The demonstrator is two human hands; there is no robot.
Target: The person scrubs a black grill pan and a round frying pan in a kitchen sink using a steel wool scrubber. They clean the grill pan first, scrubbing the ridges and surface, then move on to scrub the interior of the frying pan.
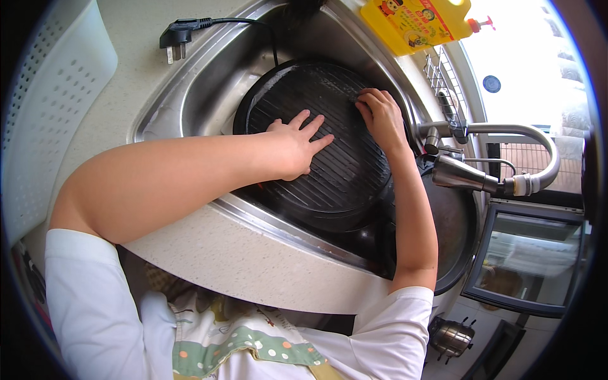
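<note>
A round black electric griddle with a ridged cooking plate (332,185) lies in the stainless steel sink (204,102). The plate looks wet, with pale specks near its far edge. My left hand (297,145) is over the left-centre of the ridges, palm down with the fingers spread, and holds nothing. At the right part of the plate my right hand (382,116) has its fingers bunched and the tips down by the ridges. Whether anything small is pinched under those fingertips is hidden. The griddle's black power plug (178,38) rests on the counter beyond the sink's left rim.
A steel faucet (465,173) curves in from the right, above a dark pan (451,223). A yellow detergent jug (413,23) and a wire rack (444,85) stand behind the sink. On the left is a white perforated basket (71,95). The pale counter (266,261) edges the front.
</note>
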